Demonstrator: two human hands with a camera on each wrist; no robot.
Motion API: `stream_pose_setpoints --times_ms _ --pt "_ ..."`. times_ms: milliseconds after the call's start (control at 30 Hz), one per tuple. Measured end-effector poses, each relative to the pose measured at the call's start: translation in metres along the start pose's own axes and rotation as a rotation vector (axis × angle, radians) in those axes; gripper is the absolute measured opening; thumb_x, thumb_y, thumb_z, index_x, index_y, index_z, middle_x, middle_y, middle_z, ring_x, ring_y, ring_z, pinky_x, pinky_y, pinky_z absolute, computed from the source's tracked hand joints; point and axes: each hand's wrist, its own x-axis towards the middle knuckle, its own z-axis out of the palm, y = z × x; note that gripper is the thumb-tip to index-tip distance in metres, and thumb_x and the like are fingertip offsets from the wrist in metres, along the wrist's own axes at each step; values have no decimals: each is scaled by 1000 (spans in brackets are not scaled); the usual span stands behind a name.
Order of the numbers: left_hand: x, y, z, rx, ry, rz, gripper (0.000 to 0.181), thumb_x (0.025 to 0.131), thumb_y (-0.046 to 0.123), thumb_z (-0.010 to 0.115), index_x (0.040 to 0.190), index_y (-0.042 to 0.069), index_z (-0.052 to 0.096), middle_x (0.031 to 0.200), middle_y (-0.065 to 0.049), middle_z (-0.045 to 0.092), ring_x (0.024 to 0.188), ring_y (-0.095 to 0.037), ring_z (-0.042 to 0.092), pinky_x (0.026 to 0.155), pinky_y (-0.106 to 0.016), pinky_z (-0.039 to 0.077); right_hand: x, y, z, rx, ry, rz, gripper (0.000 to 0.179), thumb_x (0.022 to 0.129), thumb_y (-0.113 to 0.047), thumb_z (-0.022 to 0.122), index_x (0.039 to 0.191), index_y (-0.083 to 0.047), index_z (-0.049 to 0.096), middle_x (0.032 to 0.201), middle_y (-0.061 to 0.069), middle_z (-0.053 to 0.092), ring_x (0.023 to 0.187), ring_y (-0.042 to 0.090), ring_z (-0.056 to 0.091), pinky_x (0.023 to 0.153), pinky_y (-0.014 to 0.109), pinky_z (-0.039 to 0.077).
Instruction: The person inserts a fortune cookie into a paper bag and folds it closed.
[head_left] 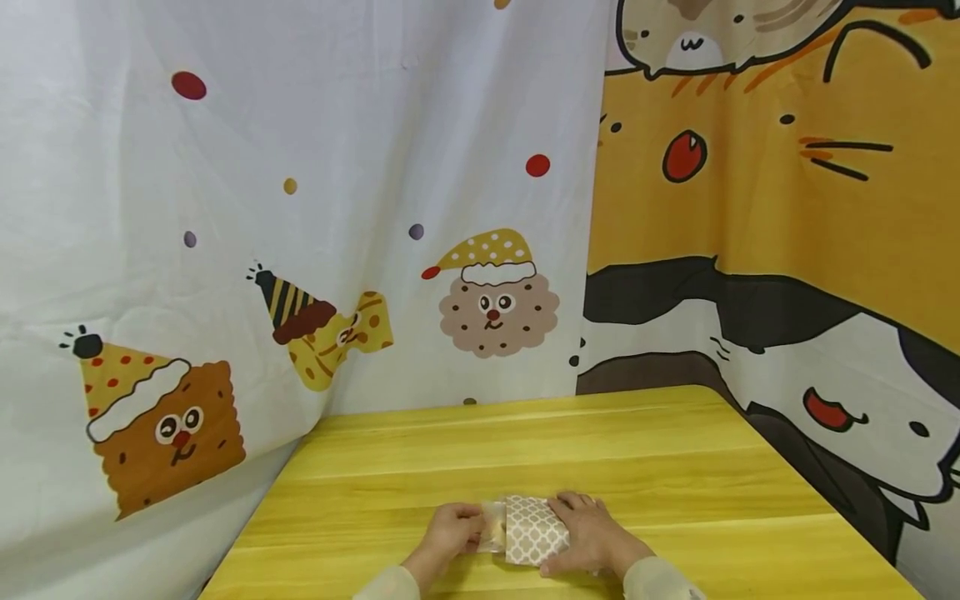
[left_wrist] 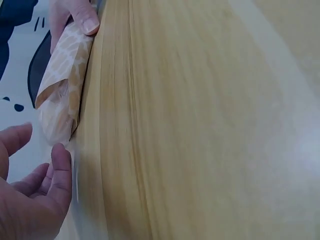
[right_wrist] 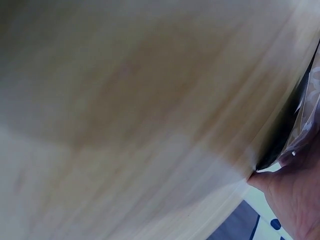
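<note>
A packet wrapped in beige paper with a white lattice pattern (head_left: 534, 530) lies near the front of the wooden table. From its left end sticks out a clear plastic bag (head_left: 492, 527) with something pale inside. My right hand (head_left: 592, 533) grips the packet's right part, thumb on the near side and fingers across the far side. In the left wrist view, my left hand (left_wrist: 37, 195) is at the clear end, thumb and fingers apart, a fingertip right at the plastic. The right wrist view catches only part of my right hand (right_wrist: 295, 195) beside shiny clear plastic (right_wrist: 306, 117).
The yellow wood-grain table (head_left: 480, 450) reaches back to a white curtain (head_left: 360, 167) printed with cartoon biscuits. On the right hangs an orange cloth (head_left: 750, 200) with cartoon cats, along the table's right edge.
</note>
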Motion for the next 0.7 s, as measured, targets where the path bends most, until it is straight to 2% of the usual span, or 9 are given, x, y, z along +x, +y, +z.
stream_pose_setpoints --times_ms 200,333,567,700 --pt "0 -2 7 3 -19 46 32 80 -7 66 109 -20 62 83 -9 66 63 -13 58 58 -28 55 5 7 6 8 13 -2 117 65 -79 72 148 -2 43 147 20 40 133 46 35 105 74 20" --pt "0 -1 14 -17 -55 18 29 82 -8 71 108 -18 62 81 -7 63 61 -11 56 57 -24 52 5 8 7 1 3 2 117 65 -79 71 149 -3 42 148 19 39 134 46 35 105 74 20" --pt "2 0 16 -9 -23 31 26 82 -6 69 104 -18 64 83 -10 67 67 -13 62 61 -28 57 0 -3 -2 -1 -21 8 113 68 -72 75 150 -2 40 149 21 38 135 47 34 105 74 19" --pt "4 3 24 -34 -63 41 25 83 -10 66 106 -21 63 88 -16 70 74 -20 68 65 -32 59 -1 -5 -2 -1 -24 21 114 67 -73 76 150 -3 41 149 20 38 135 46 34 106 73 19"
